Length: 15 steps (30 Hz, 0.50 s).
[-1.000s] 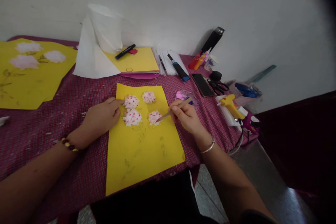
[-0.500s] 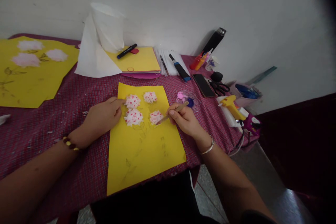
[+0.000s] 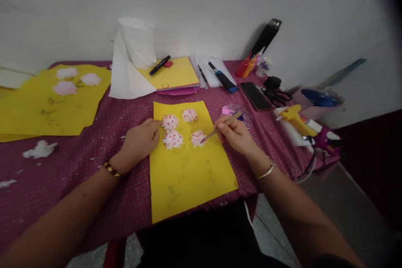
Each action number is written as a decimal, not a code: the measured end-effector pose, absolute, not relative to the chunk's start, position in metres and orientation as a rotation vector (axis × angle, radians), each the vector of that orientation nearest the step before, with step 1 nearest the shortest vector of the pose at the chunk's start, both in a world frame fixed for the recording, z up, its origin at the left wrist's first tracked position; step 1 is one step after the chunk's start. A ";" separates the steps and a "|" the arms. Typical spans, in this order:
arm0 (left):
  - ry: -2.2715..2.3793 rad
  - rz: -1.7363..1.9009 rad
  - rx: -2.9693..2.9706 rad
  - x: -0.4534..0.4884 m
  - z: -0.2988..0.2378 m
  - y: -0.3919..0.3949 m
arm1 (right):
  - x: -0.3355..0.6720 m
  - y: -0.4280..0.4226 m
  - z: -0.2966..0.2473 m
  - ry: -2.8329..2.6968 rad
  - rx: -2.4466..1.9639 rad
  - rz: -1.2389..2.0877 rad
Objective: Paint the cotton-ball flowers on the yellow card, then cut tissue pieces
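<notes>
A yellow sheet of paper (image 3: 191,180) lies before me, bearing several raised white tissue flowers with pink dabs and faint pencilled stems. My right hand (image 3: 234,134) pinches a thin wooden paintbrush (image 3: 230,119); its tip touches the right side of the lower-right flower (image 3: 197,138). My left hand (image 3: 143,138) rests over the sheet's left edge with the index finger stretched out to the upper-left flower (image 3: 170,122). It holds nothing I can see. Behind my right hand sits a clear flower-shaped palette (image 3: 248,121) with pink and blue paint, partly hidden.
Another yellow flower picture (image 3: 72,113) lies left, near torn white scraps (image 3: 40,149). A paper roll (image 3: 136,42), a marker (image 3: 160,65) and a blue-black cutter (image 3: 222,77) are at the back. Right are a phone (image 3: 255,95), scissors (image 3: 278,97) and a yellow glue gun (image 3: 295,119).
The view has turned left, so everything appears farther right. The brush tip has moved from the lower-right flower's bottom edge up to its right side. My left hand stays by the sheet's left edge.
</notes>
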<state>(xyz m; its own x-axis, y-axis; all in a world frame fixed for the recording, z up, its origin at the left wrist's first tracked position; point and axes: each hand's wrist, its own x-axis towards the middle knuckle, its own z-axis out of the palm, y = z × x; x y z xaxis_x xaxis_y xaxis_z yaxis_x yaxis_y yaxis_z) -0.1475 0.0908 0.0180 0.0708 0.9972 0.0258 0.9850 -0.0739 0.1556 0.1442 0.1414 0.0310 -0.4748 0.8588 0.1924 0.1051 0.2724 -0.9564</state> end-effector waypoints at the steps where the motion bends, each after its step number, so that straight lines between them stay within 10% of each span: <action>1: 2.074 0.195 2.228 -0.147 0.018 0.091 | 0.145 0.143 0.030 -1.761 -0.872 1.284; 15: 2.044 0.245 2.270 -0.150 0.017 0.092 | 0.121 0.132 0.033 -1.846 -0.769 1.302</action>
<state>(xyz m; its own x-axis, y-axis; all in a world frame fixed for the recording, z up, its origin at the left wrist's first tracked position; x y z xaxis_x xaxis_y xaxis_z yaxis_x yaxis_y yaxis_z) -0.1498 0.0921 0.0171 0.0990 0.9928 0.0668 0.9805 -0.1088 0.1636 0.1214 0.1324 0.0333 -0.5485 0.8048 0.2267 0.0566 0.3063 -0.9503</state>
